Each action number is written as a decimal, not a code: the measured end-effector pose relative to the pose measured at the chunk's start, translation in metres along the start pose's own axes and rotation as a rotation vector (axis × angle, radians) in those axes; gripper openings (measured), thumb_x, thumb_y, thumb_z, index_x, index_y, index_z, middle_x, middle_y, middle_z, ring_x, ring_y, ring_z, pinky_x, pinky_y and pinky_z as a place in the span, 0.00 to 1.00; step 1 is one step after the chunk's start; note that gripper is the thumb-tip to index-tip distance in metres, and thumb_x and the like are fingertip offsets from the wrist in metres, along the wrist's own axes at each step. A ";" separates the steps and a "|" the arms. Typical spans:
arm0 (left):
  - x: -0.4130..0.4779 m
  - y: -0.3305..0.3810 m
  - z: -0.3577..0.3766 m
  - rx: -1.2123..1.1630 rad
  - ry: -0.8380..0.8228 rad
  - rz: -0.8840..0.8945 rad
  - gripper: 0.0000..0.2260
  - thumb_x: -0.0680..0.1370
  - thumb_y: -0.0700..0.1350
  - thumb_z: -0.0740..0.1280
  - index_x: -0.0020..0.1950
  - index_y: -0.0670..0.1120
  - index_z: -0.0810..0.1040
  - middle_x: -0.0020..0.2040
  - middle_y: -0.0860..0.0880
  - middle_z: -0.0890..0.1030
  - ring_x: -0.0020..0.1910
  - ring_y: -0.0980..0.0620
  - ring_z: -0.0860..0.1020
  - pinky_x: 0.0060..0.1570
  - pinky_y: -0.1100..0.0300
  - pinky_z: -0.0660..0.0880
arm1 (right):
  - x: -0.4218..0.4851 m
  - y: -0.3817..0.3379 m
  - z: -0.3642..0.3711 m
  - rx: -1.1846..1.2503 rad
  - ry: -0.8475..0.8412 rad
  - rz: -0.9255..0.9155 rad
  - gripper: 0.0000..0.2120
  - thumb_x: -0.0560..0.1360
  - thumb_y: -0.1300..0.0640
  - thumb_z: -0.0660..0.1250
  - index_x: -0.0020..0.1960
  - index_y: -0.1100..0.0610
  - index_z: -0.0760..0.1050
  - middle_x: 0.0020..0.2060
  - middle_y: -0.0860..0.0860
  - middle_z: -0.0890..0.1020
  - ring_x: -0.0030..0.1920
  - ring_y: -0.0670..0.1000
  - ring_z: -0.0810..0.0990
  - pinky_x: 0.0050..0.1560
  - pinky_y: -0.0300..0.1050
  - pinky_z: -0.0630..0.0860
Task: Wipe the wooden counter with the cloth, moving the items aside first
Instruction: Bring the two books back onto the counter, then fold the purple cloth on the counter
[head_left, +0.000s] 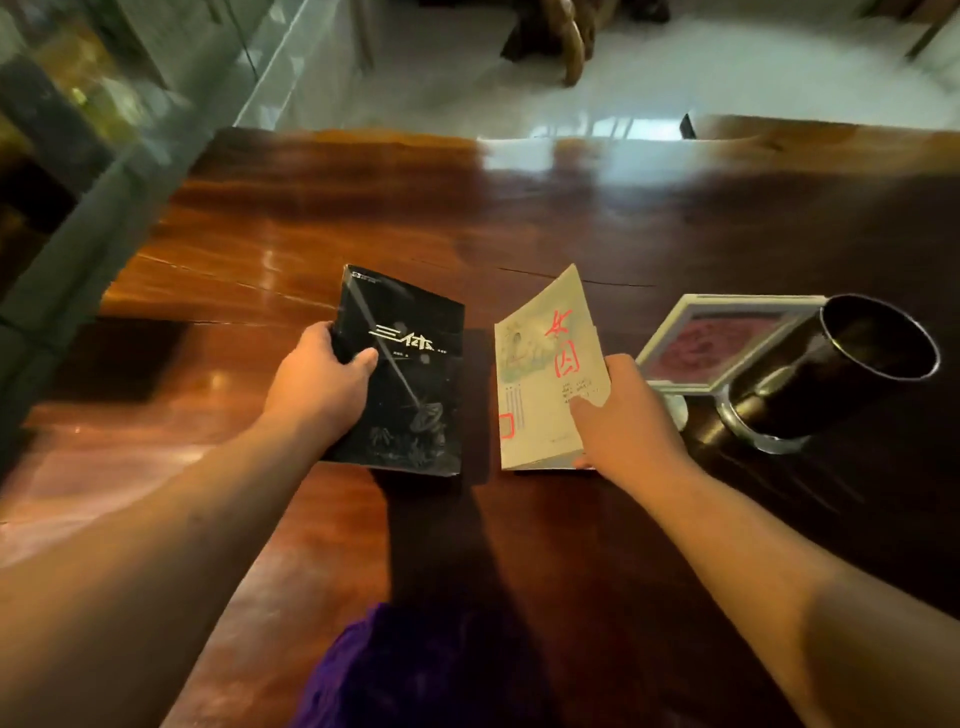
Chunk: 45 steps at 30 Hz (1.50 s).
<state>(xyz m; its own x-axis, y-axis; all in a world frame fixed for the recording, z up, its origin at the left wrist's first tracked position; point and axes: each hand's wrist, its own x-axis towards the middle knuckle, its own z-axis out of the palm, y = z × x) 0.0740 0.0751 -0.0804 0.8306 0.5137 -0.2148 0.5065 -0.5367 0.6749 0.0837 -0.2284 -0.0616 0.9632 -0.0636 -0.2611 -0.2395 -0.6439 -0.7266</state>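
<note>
A glossy dark wooden counter fills the view. My left hand grips the left edge of a black book with white characters on its cover. My right hand holds the right edge of a pale book with red characters; its far corner is tilted up off the counter. A purple cloth lies at the near edge of the counter, between my forearms, its lower part cut off by the frame.
To the right stand a small framed picture and a dark metal cup close beside it. A glass case borders the counter's left side. Beyond the far edge is a pale floor.
</note>
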 end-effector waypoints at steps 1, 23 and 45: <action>-0.003 0.002 0.012 0.001 -0.017 -0.008 0.19 0.80 0.56 0.69 0.68 0.51 0.73 0.51 0.50 0.78 0.54 0.40 0.79 0.50 0.49 0.74 | 0.000 0.008 -0.004 -0.001 -0.011 0.011 0.12 0.81 0.60 0.65 0.59 0.47 0.68 0.62 0.51 0.80 0.56 0.53 0.81 0.37 0.53 0.85; -0.115 0.009 -0.067 0.439 -0.174 0.549 0.28 0.75 0.61 0.72 0.73 0.53 0.73 0.69 0.50 0.77 0.68 0.45 0.73 0.63 0.45 0.76 | -0.113 -0.056 -0.022 -0.557 -0.043 -0.510 0.24 0.77 0.49 0.71 0.72 0.50 0.72 0.65 0.51 0.77 0.65 0.56 0.72 0.63 0.57 0.73; -0.265 -0.114 -0.057 0.632 -0.208 0.443 0.08 0.81 0.53 0.61 0.50 0.52 0.77 0.47 0.48 0.84 0.48 0.42 0.82 0.41 0.49 0.76 | -0.245 0.008 0.071 -0.636 -0.287 -0.704 0.24 0.76 0.40 0.69 0.69 0.47 0.74 0.57 0.48 0.78 0.58 0.52 0.75 0.54 0.51 0.74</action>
<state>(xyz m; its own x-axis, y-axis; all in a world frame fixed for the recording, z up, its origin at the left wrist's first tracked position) -0.2173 0.0380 -0.0607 0.9798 0.0619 -0.1900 0.1028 -0.9714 0.2138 -0.1627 -0.1637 -0.0491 0.7748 0.6233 -0.1056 0.5667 -0.7589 -0.3207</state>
